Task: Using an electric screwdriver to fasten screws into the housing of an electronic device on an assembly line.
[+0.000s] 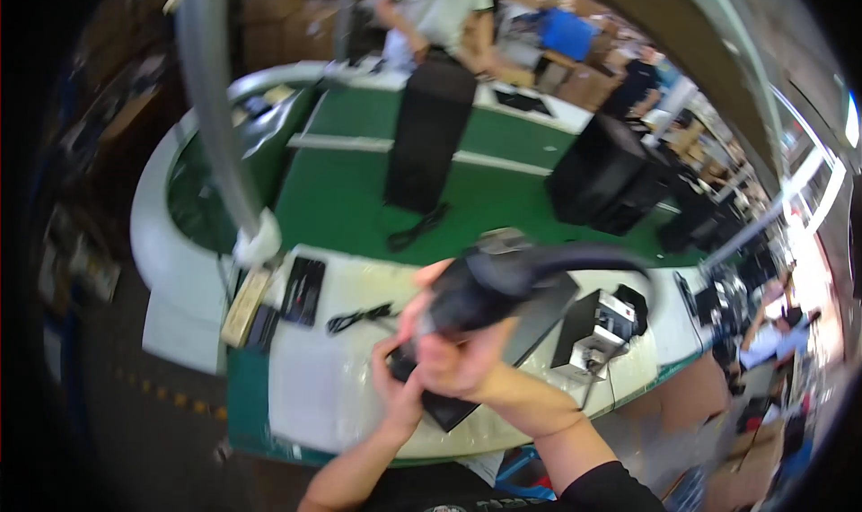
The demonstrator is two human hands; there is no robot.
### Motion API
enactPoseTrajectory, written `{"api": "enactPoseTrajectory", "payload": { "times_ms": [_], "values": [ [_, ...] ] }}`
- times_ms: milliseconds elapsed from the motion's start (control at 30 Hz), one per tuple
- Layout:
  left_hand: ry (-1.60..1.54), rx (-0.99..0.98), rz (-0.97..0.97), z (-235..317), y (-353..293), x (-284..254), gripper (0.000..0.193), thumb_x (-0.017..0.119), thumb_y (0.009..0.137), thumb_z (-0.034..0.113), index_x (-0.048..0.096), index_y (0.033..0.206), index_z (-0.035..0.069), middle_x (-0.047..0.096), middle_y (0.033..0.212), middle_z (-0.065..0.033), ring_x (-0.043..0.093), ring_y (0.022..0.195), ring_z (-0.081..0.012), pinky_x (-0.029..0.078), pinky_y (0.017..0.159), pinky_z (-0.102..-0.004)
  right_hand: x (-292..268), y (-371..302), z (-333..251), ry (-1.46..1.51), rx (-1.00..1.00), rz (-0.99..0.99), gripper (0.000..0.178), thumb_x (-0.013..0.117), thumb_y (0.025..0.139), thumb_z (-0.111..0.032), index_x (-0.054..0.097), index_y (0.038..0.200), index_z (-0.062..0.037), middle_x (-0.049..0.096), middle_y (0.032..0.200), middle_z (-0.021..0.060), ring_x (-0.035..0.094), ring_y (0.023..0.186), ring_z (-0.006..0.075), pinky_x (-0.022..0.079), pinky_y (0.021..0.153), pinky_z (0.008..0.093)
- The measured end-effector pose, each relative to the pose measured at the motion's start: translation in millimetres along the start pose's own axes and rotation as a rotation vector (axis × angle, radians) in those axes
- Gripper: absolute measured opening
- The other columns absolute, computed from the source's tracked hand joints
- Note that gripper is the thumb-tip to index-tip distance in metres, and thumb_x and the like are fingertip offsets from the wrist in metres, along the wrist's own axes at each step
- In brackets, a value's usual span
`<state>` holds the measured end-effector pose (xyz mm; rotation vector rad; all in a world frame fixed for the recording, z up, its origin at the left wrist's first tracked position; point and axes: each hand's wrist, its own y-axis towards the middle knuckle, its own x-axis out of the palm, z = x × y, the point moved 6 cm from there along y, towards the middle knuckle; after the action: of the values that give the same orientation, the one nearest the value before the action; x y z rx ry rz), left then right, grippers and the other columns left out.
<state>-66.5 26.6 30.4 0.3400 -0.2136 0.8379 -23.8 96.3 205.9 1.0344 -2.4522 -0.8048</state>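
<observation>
A black handheld power tool (480, 288), blurred by motion, is in my right hand (462, 364), whose fingers are wrapped round it. From its upper end a thick black cord or hose (593, 253) arcs to the right. My left hand (398, 391) is just left of the right one, its fingers curled round a small black part (401, 361) that I cannot make out. Beneath both hands a flat black box or panel (548, 310) lies slantwise on the pale bench top (323, 395). The tool's working tip is hidden by blur and fingers.
A coiled black cable (359, 317) lies left of my hands, near a black case (303, 289). To the right stands a grey metal fixture (588, 337). Tall black speaker-like boxes (431, 135) stand on the green conveyor (350, 189); a person (440, 18) works opposite. A metal post (215, 99) rises at left.
</observation>
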Motion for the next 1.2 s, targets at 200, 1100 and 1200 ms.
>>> {"api": "enactPoseTrajectory", "payload": {
  "times_ms": [200, 1100, 1200],
  "values": [
    [-0.016, -0.001, -0.040, 6.7, -1.1, 3.2, 0.054, 0.071, 0.079, 0.023, 0.046, 0.121, 0.000, 0.049, 0.119, -0.0104, 0.046, 0.111, -0.0221, 0.035, 0.099, -0.0346, 0.8, -8.4, 30.5, 0.019, -0.017, -0.115, 0.074, 0.062, 0.086, -0.011, 0.011, 0.140, -0.0016, 0.044, 0.124, 0.0156, 0.054, 0.079, 0.0142, 0.048, 0.071, 0.0288],
    [-0.405, -0.506, -0.466, -70.7, 40.6, 105.6, 0.053, 0.072, 0.076, 0.008, 0.049, 0.123, 0.001, 0.056, 0.119, -0.0054, 0.053, 0.110, -0.0211, 0.041, 0.098, -0.0351, -253.1, -140.8, -140.5, 0.112, -0.521, 0.837, 0.053, 0.033, 0.098, -0.044, 0.037, 0.126, 0.0004, 0.047, 0.068, 0.0050, 0.037, 0.044, 0.0101, 0.037, 0.040, 0.0241],
    [-0.482, -0.572, -0.465, -67.0, 65.2, 185.0, 0.053, 0.064, 0.089, 0.026, 0.043, 0.131, 0.002, 0.053, 0.127, -0.0076, 0.050, 0.116, -0.0241, 0.040, 0.101, -0.0456, -292.8, -167.5, -118.5, 0.122, -0.383, 0.998, 0.056, 0.033, 0.096, -0.051, 0.041, 0.124, -0.0034, 0.038, 0.050, 0.0011, 0.037, 0.041, 0.0111, 0.038, 0.039, 0.0253]
  ]
}}
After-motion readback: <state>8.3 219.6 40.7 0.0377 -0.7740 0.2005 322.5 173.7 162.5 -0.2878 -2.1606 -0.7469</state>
